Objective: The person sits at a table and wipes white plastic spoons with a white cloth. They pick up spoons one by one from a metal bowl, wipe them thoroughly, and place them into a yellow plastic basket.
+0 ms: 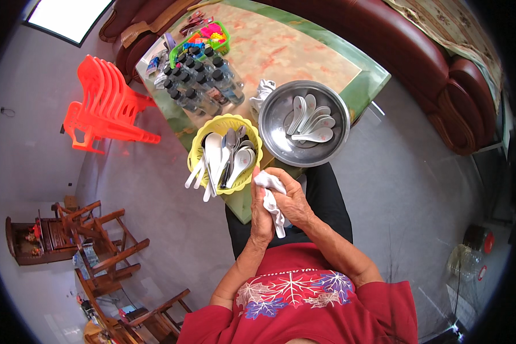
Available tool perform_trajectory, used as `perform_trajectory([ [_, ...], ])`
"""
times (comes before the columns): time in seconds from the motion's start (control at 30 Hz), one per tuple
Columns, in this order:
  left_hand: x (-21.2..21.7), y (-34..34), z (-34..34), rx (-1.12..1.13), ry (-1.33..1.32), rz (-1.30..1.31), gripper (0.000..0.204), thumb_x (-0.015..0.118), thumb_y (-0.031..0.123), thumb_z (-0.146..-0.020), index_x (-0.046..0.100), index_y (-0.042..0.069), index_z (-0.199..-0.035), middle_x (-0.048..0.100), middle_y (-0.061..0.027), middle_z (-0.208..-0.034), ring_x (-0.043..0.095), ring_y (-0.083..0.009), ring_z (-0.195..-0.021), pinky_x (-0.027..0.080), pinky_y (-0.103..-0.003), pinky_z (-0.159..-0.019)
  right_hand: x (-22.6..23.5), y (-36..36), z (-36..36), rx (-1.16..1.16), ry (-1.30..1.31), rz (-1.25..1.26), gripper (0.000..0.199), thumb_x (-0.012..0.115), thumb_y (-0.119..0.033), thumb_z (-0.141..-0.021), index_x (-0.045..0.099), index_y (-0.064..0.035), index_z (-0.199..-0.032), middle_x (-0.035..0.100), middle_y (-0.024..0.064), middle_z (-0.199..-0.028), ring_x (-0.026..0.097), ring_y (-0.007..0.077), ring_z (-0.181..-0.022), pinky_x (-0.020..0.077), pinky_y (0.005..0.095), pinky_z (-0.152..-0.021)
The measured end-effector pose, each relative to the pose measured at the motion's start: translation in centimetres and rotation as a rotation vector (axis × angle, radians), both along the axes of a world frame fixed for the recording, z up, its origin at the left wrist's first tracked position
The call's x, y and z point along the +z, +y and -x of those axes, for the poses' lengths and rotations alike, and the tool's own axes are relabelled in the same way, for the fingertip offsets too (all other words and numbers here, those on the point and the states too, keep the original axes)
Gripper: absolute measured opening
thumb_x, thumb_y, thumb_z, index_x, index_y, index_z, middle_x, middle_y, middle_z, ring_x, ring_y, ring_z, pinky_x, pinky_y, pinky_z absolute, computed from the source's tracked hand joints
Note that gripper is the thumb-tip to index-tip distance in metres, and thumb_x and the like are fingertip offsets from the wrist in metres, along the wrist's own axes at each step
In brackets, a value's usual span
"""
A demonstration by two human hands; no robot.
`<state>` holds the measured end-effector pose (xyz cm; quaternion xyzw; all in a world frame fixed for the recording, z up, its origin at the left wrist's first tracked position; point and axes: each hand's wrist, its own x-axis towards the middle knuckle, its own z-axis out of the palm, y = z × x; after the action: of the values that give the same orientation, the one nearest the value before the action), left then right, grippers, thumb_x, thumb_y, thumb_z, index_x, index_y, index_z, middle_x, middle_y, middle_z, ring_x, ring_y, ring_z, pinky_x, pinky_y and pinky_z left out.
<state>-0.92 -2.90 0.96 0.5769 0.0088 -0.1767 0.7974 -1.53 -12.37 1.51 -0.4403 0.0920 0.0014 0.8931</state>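
The left hand [262,221] and the right hand [292,200] are close together, just to the near right of the yellow basket [228,122]. Both have a snug grip on a white cloth [271,183], bunched up between them. A thin white end pokes out below, and I can't tell if it is cloth or a spoon handle.

The yellow basket sits on the tabletop [286,43]. It is full of white soup spoons [243,160], big white serving spoons [213,150] and shiny metal spoons [231,137]. Some long handles stick out over its near edge.

Right of the yellow basket is a round metal bowl [274,123] with more white spoons [315,136] inside. Past the yellow basket, many clear bottles [229,89] with black caps stand together. Farther past it is a green basket [227,41] of bright things. Left of the yellow basket, red-orange plastic chairs [106,94] are stacked up.
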Motion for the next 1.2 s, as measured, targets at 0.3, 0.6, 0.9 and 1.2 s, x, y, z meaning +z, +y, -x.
perform_trajectory([
  [0.3, 0.8, 0.7, -0.5, -0.181, 0.362, 0.201, 0.066, 0.031, 0.068, -0.087, 0.044, 0.014, -0.123, 0.053, -0.0022, -0.111, 0.052, -0.0157, -0.105, 0.042, -0.031, -0.089, -0.1, -0.8, -1.0, -0.052, -0.008, 0.423, 0.017, 0.061, -0.013, -0.078, 0.063, -0.0002, -0.088, 0.063, 0.0045, -0.072, 0.059, 0.0084, -0.068, 0.0475, 0.0255, -0.063],
  [0.6, 0.9, -0.7, 1.0, -0.179, 0.452, 0.209, 0.064, 0.038, 0.061, -0.089, 0.038, 0.013, -0.132, 0.05, -0.005, -0.123, 0.05, -0.0181, -0.112, 0.042, -0.034, -0.092, 0.1, -1.0, -0.6, -0.101, 0.124, 0.317, 0.031, 0.053, -0.028, -0.092, 0.059, 0.0003, -0.08, 0.055, 0.001, -0.065, 0.047, 0.0072, -0.061, 0.0414, 0.0256, -0.056],
  [0.9, -0.5, -0.6, 1.1, 0.013, 0.032, -0.216, 0.053, 0.031, 0.039, -0.098, 0.031, 0.003, -0.137, 0.042, -0.0101, -0.127, 0.042, -0.0175, -0.115, 0.034, -0.029, -0.097, -2.2, 1.1, 0.3, -0.271, 0.097, 0.387, 0.018, 0.05, -0.011, -0.089, 0.05, -0.0022, -0.105, 0.058, 0.0076, -0.085, 0.055, 0.0141, -0.078, 0.0462, 0.0297, -0.07],
  [1.2, -1.9, 0.6, 0.0, 0.03, 0.028, -0.239, 0.055, 0.036, 0.043, -0.096, 0.045, -0.002, -0.127, 0.054, -0.0105, -0.109, 0.051, -0.0149, -0.097, 0.041, -0.027, -0.087, -2.4, 1.4, 2.1, -0.06, 0.133, 0.376, 0.016, 0.056, -0.011, -0.087, 0.057, -0.0015, -0.1, 0.06, 0.0056, -0.08, 0.057, 0.0107, -0.071, 0.0469, 0.0265, -0.064],
])
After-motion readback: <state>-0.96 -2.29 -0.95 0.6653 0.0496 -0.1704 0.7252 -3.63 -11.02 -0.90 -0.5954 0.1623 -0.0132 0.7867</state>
